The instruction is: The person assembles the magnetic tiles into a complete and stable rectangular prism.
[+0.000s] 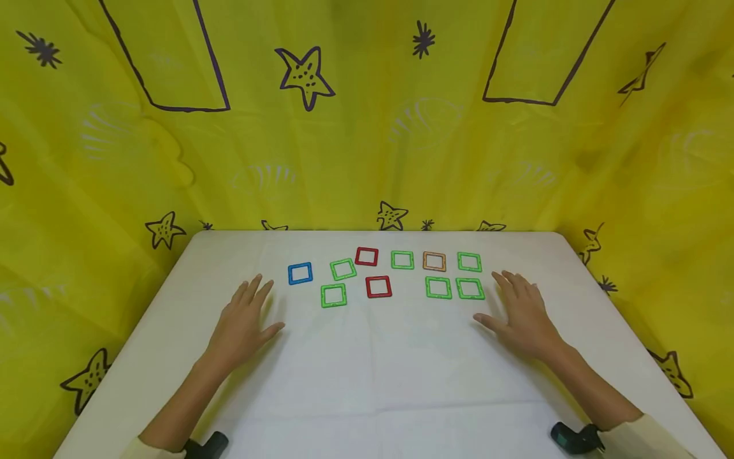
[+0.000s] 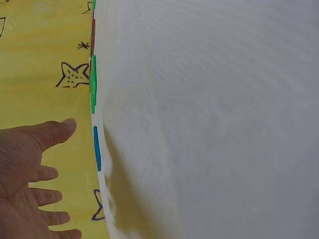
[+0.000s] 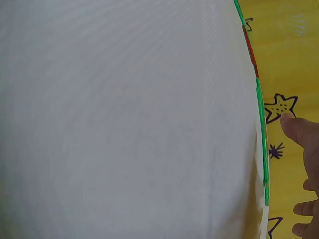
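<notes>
Several square plastic frame tiles lie flat toward the back of a white table (image 1: 367,357). At the left end is a blue tile (image 1: 300,273), with a tilted green tile (image 1: 343,269) and another green tile (image 1: 334,296) near it. Two red tiles, a rear red tile (image 1: 367,256) and a front red tile (image 1: 379,287), lie mid-row. Farther right, an orange tile (image 1: 434,261) sits among several green tiles (image 1: 471,289). My left hand (image 1: 241,325), fingers spread, is left of the blue tile and holds nothing. My right hand (image 1: 523,317), likewise spread and holding nothing, is beside the rightmost green tiles.
A yellow curtain (image 1: 355,140) printed with starfish and shells hangs behind the table and along both sides. Dark wrist devices show at the left cuff (image 1: 208,446) and at the right cuff (image 1: 576,440).
</notes>
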Demonstrator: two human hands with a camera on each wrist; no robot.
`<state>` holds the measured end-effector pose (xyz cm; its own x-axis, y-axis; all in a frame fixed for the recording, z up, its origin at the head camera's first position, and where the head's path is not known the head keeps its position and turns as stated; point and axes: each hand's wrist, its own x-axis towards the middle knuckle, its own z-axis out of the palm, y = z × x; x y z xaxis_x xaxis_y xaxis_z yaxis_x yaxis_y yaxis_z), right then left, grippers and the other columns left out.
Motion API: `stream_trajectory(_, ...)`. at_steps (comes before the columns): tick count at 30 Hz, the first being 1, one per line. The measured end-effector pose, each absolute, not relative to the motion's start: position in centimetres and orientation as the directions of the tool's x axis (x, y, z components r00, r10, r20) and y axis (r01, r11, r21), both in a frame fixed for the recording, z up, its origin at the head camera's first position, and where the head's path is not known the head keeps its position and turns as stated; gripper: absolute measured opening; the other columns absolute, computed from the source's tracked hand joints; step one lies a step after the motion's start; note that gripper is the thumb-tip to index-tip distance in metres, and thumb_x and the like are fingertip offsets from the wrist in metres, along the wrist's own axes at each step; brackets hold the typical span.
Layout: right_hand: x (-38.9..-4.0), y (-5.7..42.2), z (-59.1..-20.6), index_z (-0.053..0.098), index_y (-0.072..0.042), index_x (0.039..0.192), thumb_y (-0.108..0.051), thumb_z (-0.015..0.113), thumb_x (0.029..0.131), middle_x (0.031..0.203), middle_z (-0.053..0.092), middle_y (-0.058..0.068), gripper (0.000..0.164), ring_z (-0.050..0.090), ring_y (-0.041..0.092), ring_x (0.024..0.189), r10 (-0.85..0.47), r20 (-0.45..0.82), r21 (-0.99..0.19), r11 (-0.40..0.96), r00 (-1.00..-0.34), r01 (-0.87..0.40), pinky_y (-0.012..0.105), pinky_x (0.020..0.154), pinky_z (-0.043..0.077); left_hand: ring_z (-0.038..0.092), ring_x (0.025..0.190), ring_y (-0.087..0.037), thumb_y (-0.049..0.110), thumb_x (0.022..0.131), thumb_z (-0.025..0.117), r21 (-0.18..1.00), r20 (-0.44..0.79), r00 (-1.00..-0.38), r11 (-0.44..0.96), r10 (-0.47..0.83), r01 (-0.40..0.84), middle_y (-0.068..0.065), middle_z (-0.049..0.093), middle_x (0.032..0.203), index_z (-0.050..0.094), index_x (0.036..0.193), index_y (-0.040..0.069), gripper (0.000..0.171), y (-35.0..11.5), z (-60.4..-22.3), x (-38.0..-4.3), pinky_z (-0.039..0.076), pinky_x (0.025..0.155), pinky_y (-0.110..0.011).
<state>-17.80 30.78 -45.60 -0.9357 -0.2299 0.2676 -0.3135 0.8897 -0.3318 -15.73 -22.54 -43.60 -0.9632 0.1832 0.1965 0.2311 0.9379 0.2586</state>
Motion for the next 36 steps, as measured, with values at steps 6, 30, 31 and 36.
stream_trajectory(6,-18.6,28.8,-45.7,0.039,0.002,0.156,-0.044,0.082,0.089,0.156,0.037,0.029,0.092,0.03,0.051,0.143,-0.259,0.25,-0.353,0.873,-0.933,-0.337,0.069,0.114,0.024,0.038,0.144,-0.051,0.026,0.087,0.088,0.27,0.238,-0.945,0.919,0.226,0.287,-0.028,0.04,0.159,0.048,0.152,-0.003,0.082,-21.1,-44.0,-16.6,0.038,0.111,-0.065)
stream_trajectory(30,-21.5,21.8,-45.7,0.053,-0.009,0.153,-0.034,0.09,0.085,0.15,0.054,0.014,0.082,0.048,0.035,0.135,-0.364,0.179,-0.452,0.794,-0.914,-0.405,0.055,0.11,0.043,0.042,0.142,-0.046,0.025,0.096,0.079,0.546,0.113,-0.958,0.789,0.263,0.281,-0.026,0.049,0.152,0.053,0.15,-0.001,0.065,-17.6,-45.1,-19.3,0.038,0.113,-0.06)
stream_trajectory(31,-21.6,21.5,-45.7,0.053,-0.009,0.153,-0.034,0.09,0.085,0.15,0.053,0.013,0.081,0.048,0.034,0.135,-0.371,0.17,-0.453,0.793,-0.913,-0.406,0.054,0.11,0.043,0.041,0.143,-0.047,0.024,0.096,0.079,0.553,0.102,-0.959,0.787,0.263,0.275,-0.026,0.048,0.152,0.053,0.15,-0.001,0.065,-17.5,-45.1,-19.4,0.037,0.114,-0.06)
stream_trajectory(36,-22.1,19.4,-45.7,0.054,-0.008,0.152,-0.032,0.09,0.085,0.149,0.054,0.013,0.079,0.046,0.034,0.139,-0.398,0.144,-0.475,0.776,-0.906,-0.416,0.052,0.114,0.041,0.04,0.144,-0.046,0.026,0.095,0.08,0.553,0.07,-0.963,0.793,0.259,0.253,-0.026,0.048,0.153,0.054,0.15,0.0,0.066,-17.0,-45.4,-19.9,0.036,0.115,-0.059)
